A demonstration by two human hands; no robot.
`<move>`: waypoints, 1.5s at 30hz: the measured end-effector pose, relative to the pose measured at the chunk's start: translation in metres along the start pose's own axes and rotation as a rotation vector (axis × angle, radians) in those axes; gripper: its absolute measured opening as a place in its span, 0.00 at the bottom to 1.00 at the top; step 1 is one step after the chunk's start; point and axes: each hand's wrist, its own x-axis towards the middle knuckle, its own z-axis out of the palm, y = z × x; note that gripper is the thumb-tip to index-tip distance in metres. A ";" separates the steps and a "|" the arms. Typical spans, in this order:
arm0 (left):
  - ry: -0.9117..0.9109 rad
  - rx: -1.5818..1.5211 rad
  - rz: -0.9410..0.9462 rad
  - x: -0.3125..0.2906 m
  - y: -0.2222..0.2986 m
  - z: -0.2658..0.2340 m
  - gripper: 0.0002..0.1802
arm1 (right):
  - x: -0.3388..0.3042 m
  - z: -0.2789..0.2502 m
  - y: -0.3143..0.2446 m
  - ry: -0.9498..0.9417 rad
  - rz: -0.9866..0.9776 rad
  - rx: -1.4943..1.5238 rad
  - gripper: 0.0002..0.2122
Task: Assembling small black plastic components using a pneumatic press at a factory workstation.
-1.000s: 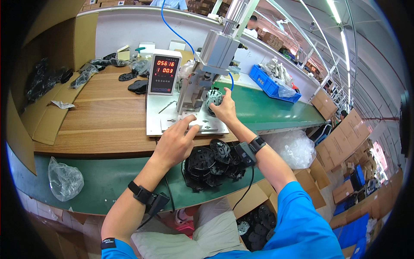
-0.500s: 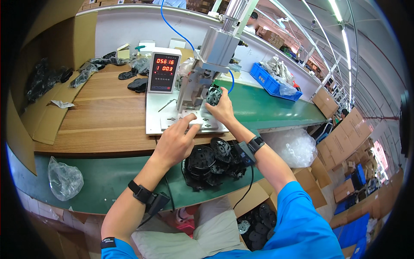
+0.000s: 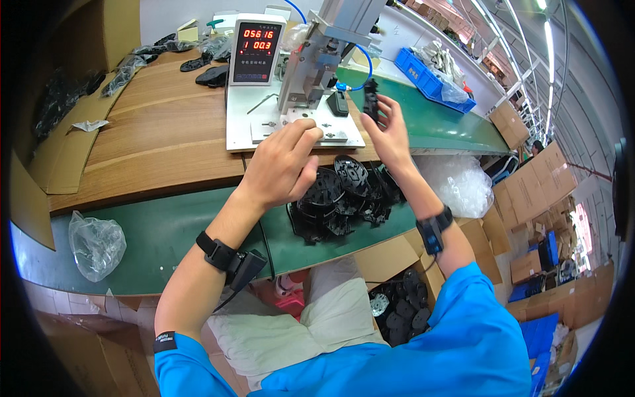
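Observation:
In front of the bench press (image 3: pixel 307 83), my left hand (image 3: pixel 278 165) hovers over the metal fixture plate (image 3: pixel 337 135). Its fingers are loosely curled and its thumb stands apart; the fingertips are partly hidden and nothing shows in its grip. My right hand (image 3: pixel 391 132) is raised to the right of the press, with a dark moulded plastic part (image 3: pixel 370 100) pinched edge-on between thumb and fingers. Below both hands, a pile of black plastic parts (image 3: pixel 331 198) lies on the green bench edge (image 3: pixel 182 238).
Left of the press stands a counter box (image 3: pixel 256 49) with red digits. An L-shaped hex key (image 3: pixel 264 102) lies on the press base. A blue crate (image 3: pixel 433 79) holds bagged parts. A clear bag (image 3: pixel 97 246) sits at left, and a cardboard box (image 3: pixel 380 264) below holds black parts.
My view has tipped downward. My right hand has drawn the plastic part away from the press, to the right. My left hand stays by the fixture, its fingers more curled.

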 end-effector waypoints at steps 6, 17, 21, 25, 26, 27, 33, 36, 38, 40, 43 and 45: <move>-0.295 -0.200 0.141 0.003 0.022 0.003 0.34 | -0.095 -0.055 0.000 -0.035 -0.100 0.013 0.22; -0.498 -0.342 0.021 -0.004 0.025 0.018 0.19 | -0.136 -0.044 0.026 0.122 -0.397 -0.520 0.15; -0.488 -0.413 -0.060 -0.007 0.024 0.016 0.15 | -0.148 -0.046 0.016 0.115 -0.515 -0.529 0.15; -0.461 -0.422 -0.080 -0.004 0.024 0.016 0.13 | -0.150 -0.047 0.017 0.032 -0.623 -0.382 0.15; -0.435 -0.421 -0.072 -0.003 0.023 0.016 0.12 | -0.151 -0.046 0.014 0.036 -0.621 -0.381 0.15; -0.434 -0.421 -0.086 -0.004 0.024 0.015 0.12 | -0.152 -0.046 0.007 -0.037 -0.646 -0.403 0.15; -0.390 -0.420 -0.063 -0.002 0.018 0.012 0.11 | -0.152 -0.034 -0.011 -0.220 -0.595 -0.496 0.09; -0.396 -0.423 -0.076 -0.004 0.015 0.011 0.13 | -0.149 -0.034 -0.017 -0.246 -0.556 -0.417 0.10; -0.379 -0.428 -0.070 -0.003 0.013 0.010 0.13 | -0.144 -0.035 -0.021 -0.238 -0.526 -0.355 0.10; -0.379 -0.396 -0.043 -0.002 0.016 0.009 0.14 | -0.141 -0.037 -0.025 -0.236 -0.489 -0.295 0.11; -0.394 -0.397 -0.045 -0.003 0.015 0.007 0.15 | -0.135 -0.037 -0.030 -0.332 -0.364 0.029 0.14; -0.383 -0.388 -0.039 -0.002 0.015 0.007 0.16 | -0.132 -0.039 -0.029 -0.319 -0.354 0.089 0.14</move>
